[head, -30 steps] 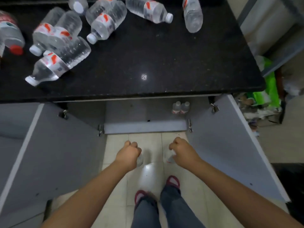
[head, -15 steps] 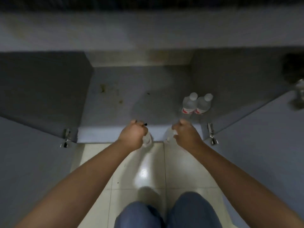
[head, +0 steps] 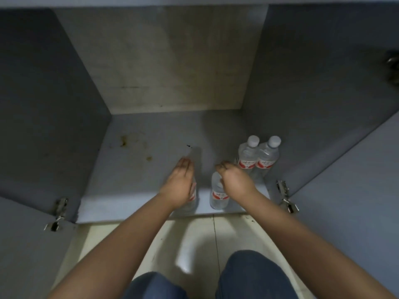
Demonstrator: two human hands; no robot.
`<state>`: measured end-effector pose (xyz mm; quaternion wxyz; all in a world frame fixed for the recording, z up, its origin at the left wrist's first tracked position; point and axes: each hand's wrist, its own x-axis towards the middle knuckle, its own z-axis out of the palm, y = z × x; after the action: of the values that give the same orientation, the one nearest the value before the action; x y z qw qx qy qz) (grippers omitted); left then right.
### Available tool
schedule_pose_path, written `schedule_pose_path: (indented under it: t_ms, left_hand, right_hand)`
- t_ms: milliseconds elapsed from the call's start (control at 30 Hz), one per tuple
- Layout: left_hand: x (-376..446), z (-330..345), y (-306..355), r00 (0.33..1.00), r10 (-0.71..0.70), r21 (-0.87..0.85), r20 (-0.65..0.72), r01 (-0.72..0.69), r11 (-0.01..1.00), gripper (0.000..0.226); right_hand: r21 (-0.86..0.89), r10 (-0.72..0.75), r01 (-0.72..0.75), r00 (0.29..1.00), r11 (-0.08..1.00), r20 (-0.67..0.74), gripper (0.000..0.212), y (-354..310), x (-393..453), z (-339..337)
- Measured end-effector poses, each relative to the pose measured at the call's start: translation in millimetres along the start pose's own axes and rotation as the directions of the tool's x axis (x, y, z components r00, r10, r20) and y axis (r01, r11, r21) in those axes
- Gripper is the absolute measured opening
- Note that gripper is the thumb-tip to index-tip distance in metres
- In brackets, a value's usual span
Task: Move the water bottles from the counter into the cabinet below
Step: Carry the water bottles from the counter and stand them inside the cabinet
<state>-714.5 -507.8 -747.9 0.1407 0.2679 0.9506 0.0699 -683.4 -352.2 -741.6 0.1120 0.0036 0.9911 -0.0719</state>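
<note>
Clear plastic bottles [head: 257,156] upright, smooth grey cabinet floor [head: 140,169]

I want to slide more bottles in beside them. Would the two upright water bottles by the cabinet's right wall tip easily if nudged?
Probably yes. The two upright water bottles are tall and narrow, so a nudge near the caps could topple them. They look full, which likely steadies them against light contact. Standing side by side, one falling may knock the other.
</note>
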Motion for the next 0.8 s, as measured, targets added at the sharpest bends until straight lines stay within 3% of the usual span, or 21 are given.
schedule_pose_path:
  t_ms: [167,333,433,500,600,700,800]
  left_hand:
    - [-2,14,1,0.993,-0.037,-0.035,-0.113,0.033,0.999,0.062]
    - [-2,10,6,0.994,-0.095,-0.004,-0.053,0.094,0.996,0.067]
    - [3,11,3,0.982,-0.045,0.074,-0.185,0.06,0.995,0.059]
    - [3,15,0,0.985,-0.033,0.163,-0.172,0.062,0.985,0.053]
    - [0,17,1,0.989,-0.027,0.16,-0.144,0.05,0.986,0.062]
    - [-4,9,5,0.992,-0.034,-0.013,-0.119,0.033,0.999,0.068]
    - [-2,8,3,0.997,-0.061,-0.01,-0.043,0.061,0.998,0.071]
  right_hand:
    - [-0.038,0.027,-0.027,0.999,0.999,0.018,0.036,1,11,-1]
    - [-0.089,0.092,-0.09,0.996,0.992,0.02,0.034,10,32,-14]
    - [-0.091,0.114,-0.111,0.993,0.99,0.026,0.033,11,47,-18]
    - [-0.092,0.129,-0.127,0.992,0.988,0.014,0.031,16,54,-20]
    - [-0.089,0.146,-0.147,0.989,0.985,-0.015,0.031,27,62,-24]
    - [-0.08,0.138,-0.139,0.99,0.987,-0.022,0.032,34,71,-27]
    - [-0.062,0.122,-0.123,0.992,0.991,-0.02,0.032,36,77,-25]
